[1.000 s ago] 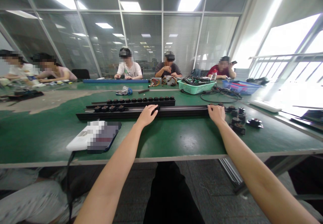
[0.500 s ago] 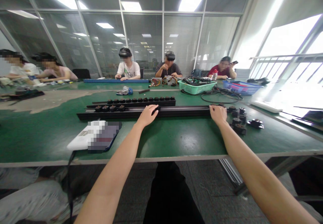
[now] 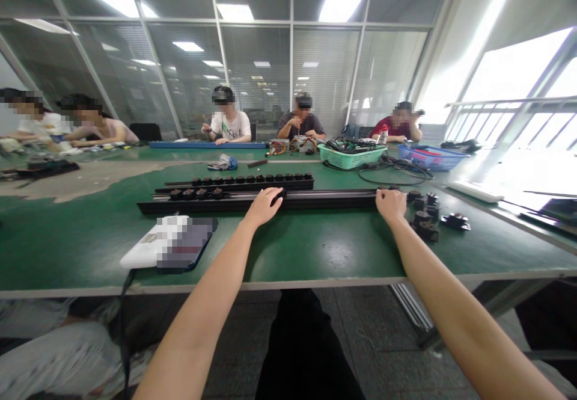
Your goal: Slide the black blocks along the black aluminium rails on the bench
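Left hand [image 3: 264, 206] drapes over the middle of the long black rail [image 3: 331, 201], thumb apart from fingers. Rail lies crosswise before me on the table [image 3: 315, 255]. I judge it stiff, fairly light for its length, smooth enough to slide; best held by its long edges. Right hand [image 3: 391, 203] curls at the right end. Whether either pinches a part, I cannot tell. Loose black knobs [image 3: 424, 218] sit just to the right.
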`<state>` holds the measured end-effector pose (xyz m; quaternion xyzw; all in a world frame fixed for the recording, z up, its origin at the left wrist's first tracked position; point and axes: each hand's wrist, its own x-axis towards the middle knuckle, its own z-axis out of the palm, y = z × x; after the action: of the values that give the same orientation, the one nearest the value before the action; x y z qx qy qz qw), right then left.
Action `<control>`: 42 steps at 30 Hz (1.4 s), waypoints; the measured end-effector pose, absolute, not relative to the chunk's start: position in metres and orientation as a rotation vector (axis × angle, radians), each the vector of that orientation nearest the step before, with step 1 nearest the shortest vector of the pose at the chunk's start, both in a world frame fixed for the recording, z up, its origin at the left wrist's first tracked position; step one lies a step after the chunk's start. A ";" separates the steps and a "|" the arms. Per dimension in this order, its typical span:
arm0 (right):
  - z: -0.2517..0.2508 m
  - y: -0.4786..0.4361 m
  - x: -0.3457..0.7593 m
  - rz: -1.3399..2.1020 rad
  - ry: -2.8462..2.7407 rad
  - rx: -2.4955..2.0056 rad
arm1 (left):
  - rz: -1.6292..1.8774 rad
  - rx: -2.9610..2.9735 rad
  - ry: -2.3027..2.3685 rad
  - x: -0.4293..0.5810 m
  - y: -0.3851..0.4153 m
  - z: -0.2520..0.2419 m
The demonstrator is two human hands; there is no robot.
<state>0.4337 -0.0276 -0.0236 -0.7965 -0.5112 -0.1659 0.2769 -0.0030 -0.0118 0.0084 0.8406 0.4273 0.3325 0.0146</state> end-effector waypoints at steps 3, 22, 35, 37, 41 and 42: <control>-0.023 -0.027 0.436 -0.428 -1.350 -2.148 | 1.044 2.610 1.331 -0.003 -0.012 0.008; -0.028 -0.022 0.448 -0.398 -1.312 -2.178 | 1.056 2.613 1.325 -0.003 -0.011 0.008; -0.029 -0.023 0.445 -0.397 -1.308 -2.242 | 1.049 2.611 1.320 -0.003 -0.011 0.007; -0.030 -0.023 0.443 -0.393 -1.283 -2.236 | 1.052 2.611 1.320 -0.003 -0.010 0.007; -0.027 -0.026 0.439 -0.343 -1.246 -2.237 | 1.056 2.612 1.314 -0.003 -0.010 0.006; -0.025 -0.027 0.438 -0.323 -1.237 -2.246 | 1.055 2.613 1.315 -0.003 -0.010 0.006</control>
<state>0.4377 -0.0269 -0.0254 -0.8356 -0.4602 -0.1201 0.2749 -0.0032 -0.0100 0.0063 0.8402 0.4229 0.3391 0.0162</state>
